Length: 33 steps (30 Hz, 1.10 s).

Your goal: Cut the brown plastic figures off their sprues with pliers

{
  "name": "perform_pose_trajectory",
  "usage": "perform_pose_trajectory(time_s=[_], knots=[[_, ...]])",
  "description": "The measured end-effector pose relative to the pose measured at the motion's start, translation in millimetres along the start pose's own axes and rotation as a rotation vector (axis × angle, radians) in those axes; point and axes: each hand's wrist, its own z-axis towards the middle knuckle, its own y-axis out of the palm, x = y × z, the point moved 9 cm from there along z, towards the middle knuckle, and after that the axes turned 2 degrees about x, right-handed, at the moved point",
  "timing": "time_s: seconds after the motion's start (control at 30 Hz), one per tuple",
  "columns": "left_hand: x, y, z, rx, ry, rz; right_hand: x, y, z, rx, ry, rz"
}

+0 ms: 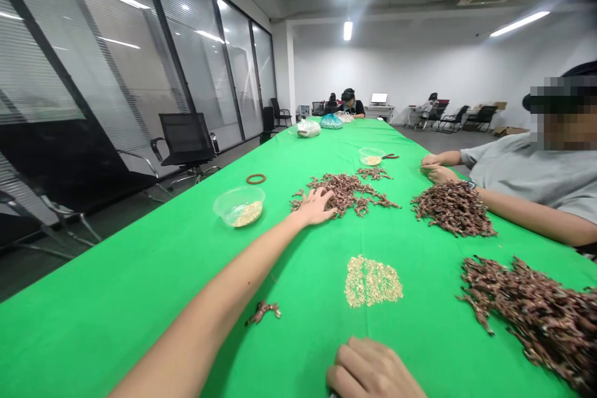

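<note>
My left hand [318, 206] reaches out over a pile of small brown pieces [347, 191], its fingers spread on the pile's near left edge. At the bottom of the view my right hand [370, 370] is curled on the green cloth, with a bit of something dark under its fingers that I cannot make out. Between the hands and to the right lies a flat patch of small golden bits [373, 282]. A single brown piece [263, 312] lies left of my right hand, beside my left forearm.
A clear bowl [224, 206] with golden bits stands at left, near a brown ring [255, 179]. Two more brown piles [452, 206] lie at right, by a person's hands [438, 169]. Farther back are a small bowl [366, 155], pliers [390, 156] and plastic bags [308, 129].
</note>
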Motion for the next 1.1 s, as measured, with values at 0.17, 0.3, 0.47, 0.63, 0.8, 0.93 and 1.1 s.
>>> perform_pose_trajectory(time_s=[0.17, 0.3, 0.47, 0.63, 0.8, 0.93, 1.1], knots=[[-14, -6.4, -13, 0.02, -0.029, 0.023, -2, 2, -1, -0.007, -0.014, -0.022], [-15, -10.6, -18, 0.045, -0.049, 0.048, -3, 3, -1, 0.003, -0.042, -0.026], [-2, -2.1, -13, 0.011, 0.005, 0.07, -2, 4, -2, 0.001, -0.035, -0.025], [5, 7.0, -10, -0.045, 0.088, 0.088, -2, 6, -2, 0.01, -0.035, -0.021], [4, 5.7, -15, 0.012, 0.082, 0.121, -1, 5, 0, 0.032, -0.033, -0.026], [3, 4.6, -18, 0.062, 0.067, 0.143, 0, 4, 1, 0.042, -0.026, -0.031], [5, -2.3, -25, 0.099, 0.09, 0.16, 0, 5, 1, 0.047, -0.016, -0.041]])
